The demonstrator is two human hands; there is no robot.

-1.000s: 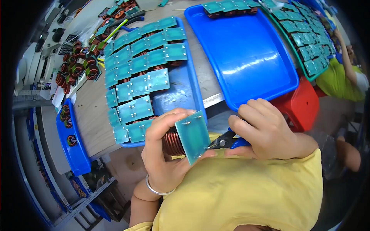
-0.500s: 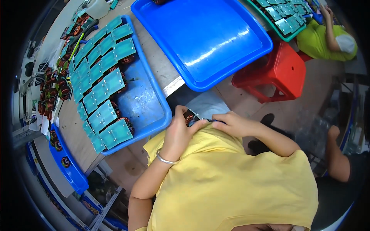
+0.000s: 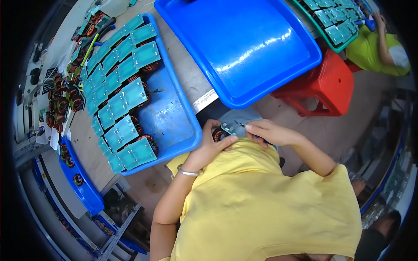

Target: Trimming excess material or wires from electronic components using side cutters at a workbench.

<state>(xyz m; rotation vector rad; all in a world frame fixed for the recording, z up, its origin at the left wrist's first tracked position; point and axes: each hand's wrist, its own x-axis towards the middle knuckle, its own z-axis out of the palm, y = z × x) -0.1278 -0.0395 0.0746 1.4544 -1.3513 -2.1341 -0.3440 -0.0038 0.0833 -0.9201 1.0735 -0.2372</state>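
Observation:
Close to my lap, my left hand [image 3: 208, 147] grips a green circuit board [image 3: 230, 129] by its left side. A copper-wound coil [image 3: 217, 134] shows under the board, between thumb and fingers. My right hand [image 3: 274, 132] is closed around a small hand tool [image 3: 240, 124] with a dark, pointed tip. That tip lies over the board's upper face; whether it touches a pin, I cannot tell. Fingers hide most of the handle, though a little blue shows below them. To the left, a blue tray [image 3: 198, 130] holds several rows of similar boards, coils underneath.
A larger blue tray [image 3: 261, 52] juts over the table edge, above a red stool [image 3: 335, 82]. Loose coils [image 3: 56, 104] and tools are heaped at far left, above a narrow blue bin [image 3: 82, 191]. Another person in a lime shirt [image 3: 370, 52] sits at upper right, near a green tray [image 3: 348, 43].
The board has tipped so its upper face shows more. My right hand has turned, and the tool tip now lies over the board. The view has shifted slightly.

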